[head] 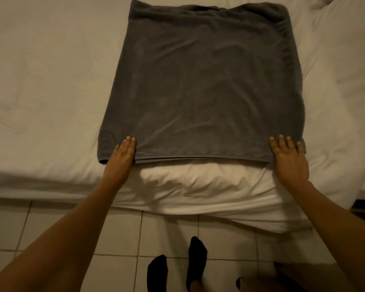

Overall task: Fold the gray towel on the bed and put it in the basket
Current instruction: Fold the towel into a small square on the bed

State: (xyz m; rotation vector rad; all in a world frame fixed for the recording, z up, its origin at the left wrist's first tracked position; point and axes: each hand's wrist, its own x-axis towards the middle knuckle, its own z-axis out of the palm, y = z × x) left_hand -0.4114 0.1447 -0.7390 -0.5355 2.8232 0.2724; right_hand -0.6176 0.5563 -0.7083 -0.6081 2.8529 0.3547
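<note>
The gray towel point(202, 85) lies spread on the white bed point(46, 81), doubled over so that two layers show along its near edge. My left hand point(121, 158) rests flat on the towel's near left corner, fingers together and extended. Over on the near right corner, my right hand point(289, 159) lies flat too, fingers slightly spread. Neither hand grips the cloth; both press down on it. The far edge of the towel is wrinkled. No basket is in view.
The bed's near edge point(198, 207) overhangs a tiled floor point(114, 239). My feet in black socks point(196, 258) stand on the tiles close to the bed. Rumpled white bedding point(335, 49) lies to the right of the towel.
</note>
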